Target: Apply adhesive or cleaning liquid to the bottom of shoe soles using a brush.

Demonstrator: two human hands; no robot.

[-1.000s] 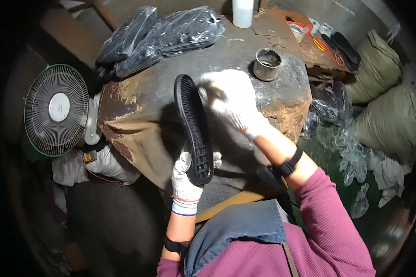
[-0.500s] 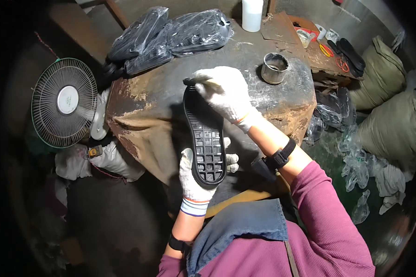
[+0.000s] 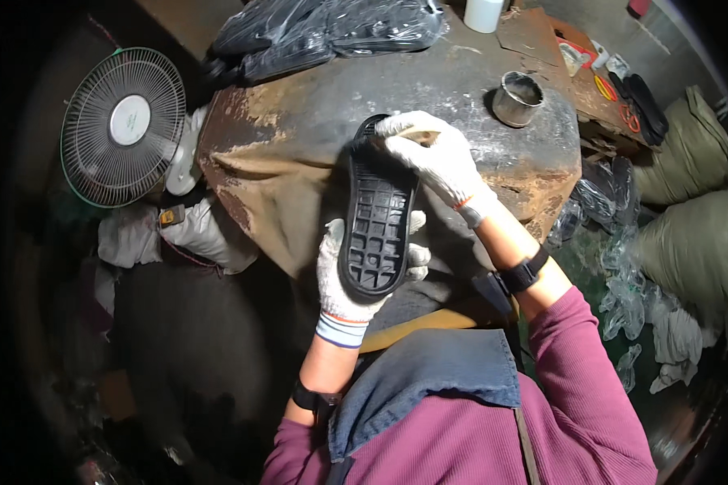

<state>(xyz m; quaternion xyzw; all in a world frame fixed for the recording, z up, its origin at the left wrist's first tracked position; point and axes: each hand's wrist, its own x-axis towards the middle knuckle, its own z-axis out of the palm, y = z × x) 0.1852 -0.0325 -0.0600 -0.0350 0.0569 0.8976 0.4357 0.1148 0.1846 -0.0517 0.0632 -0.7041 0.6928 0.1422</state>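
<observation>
A black shoe sole (image 3: 372, 230), its ribbed and gridded hollow side facing up, lies tilted in my left hand (image 3: 344, 279). That hand wears a white knit glove, with the thumb along one edge and the fingertips round the other. Over the sole's far end is my right hand (image 3: 437, 153), gloved too. Its thumb and fingers are pinched together on something small, brownish where it shows between them; I cannot make out what it is. The right hand partly covers the toe end.
Beyond my hands is a worn, cloth-draped bench (image 3: 315, 113) with a metal cup (image 3: 518, 99), plastic-wrapped black soles (image 3: 380, 24) and a white container (image 3: 483, 14). A fan (image 3: 125, 121) stands left. Scissors (image 3: 628, 117) and green sacks (image 3: 692, 234) are at right.
My right hand has shifted along the sole, away from its far tip, which now shows more. The benchtop and other surroundings sit further right and higher in view.
</observation>
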